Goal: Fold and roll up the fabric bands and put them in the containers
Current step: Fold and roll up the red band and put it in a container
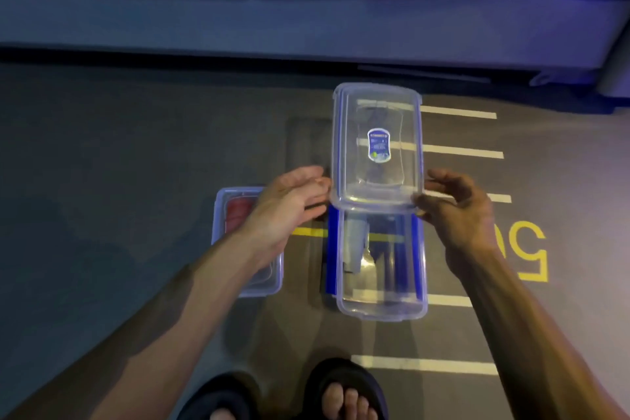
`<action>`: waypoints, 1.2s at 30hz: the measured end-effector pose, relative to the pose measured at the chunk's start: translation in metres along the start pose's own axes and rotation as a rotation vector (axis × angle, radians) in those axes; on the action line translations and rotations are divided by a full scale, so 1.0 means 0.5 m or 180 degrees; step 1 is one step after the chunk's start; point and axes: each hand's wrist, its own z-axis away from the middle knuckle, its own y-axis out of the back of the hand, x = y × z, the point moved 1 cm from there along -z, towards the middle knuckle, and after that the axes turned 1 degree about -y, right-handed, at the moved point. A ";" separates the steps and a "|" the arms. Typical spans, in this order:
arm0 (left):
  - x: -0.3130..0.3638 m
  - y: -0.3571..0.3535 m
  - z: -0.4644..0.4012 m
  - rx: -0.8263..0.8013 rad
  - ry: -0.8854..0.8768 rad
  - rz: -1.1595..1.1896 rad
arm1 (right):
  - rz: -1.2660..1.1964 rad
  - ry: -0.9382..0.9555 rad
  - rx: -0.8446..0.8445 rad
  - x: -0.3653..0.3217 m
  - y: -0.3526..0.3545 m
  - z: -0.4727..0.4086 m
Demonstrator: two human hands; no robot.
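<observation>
Down on the floor (136,147), both hands hold a clear lid (376,143) above the open container (381,303) (grey band (354,245) inside): left hand (286,204) flat-fingered at its edge, right hand (460,211) pinching it. Beside it, the red band's container (247,242) looks finished.

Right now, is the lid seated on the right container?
No, both hands hold the clear lid raised beyond the open right container.

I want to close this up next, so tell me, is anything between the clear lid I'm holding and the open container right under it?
Nothing visible blocks it. The clear lid is held between the left hand and right hand above the far end of the open container, whose rim looks free; a pale roll lies inside.
</observation>
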 end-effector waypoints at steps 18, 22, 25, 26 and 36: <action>-0.134 -0.036 0.102 -0.0161 0.0284 -0.2423 | 0.1653 0.0081 -0.0225 0.139 0.111 0.154; -0.142 -0.043 0.091 -0.0201 0.0415 -0.2573 | 0.2170 0.0136 -0.0209 0.140 0.113 0.132; -0.148 -0.044 0.083 -0.0180 0.0442 -0.2673 | 0.2195 0.0043 -0.0269 0.147 0.105 0.111; -0.151 -0.044 0.081 -0.0171 0.0451 -0.2678 | 0.2111 -0.0014 -0.0281 0.150 0.101 0.105; -0.160 -0.042 0.060 -0.0147 0.0543 -0.2173 | 0.0376 -0.1258 -0.1087 0.142 0.127 0.066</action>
